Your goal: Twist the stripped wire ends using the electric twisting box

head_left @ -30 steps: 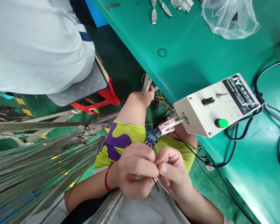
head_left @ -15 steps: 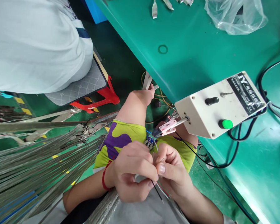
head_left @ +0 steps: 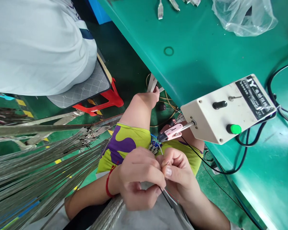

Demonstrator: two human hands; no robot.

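Note:
My left hand [head_left: 141, 179], with a red cord round its wrist, is closed in a pinch on a thin black wire [head_left: 166, 198] that hangs below the fingers. Against it, my right hand [head_left: 179, 169] presses thumb and forefinger together on a thin wire, whose dark end [head_left: 167, 163] pokes out at the thumb. Red and white wires [head_left: 171, 195] run under the right hand. Just above both hands, a pink clip [head_left: 174, 131] with black jaws sits on the metal shaft of a white machine box [head_left: 228, 108] and grips a cable, whose pale part drops towards my hands.
The box stands at the edge of a green table [head_left: 144, 35], with a plastic bag [head_left: 246, 16] and several USB plugs [head_left: 160, 11] at the back. Bundles of grey cable [head_left: 50, 172] hang at left. Another person sits on a red stool [head_left: 108, 99].
My left hand has shifted slightly right, with the black wire following. My right hand keeps its pinch. The whole view has moved a little.

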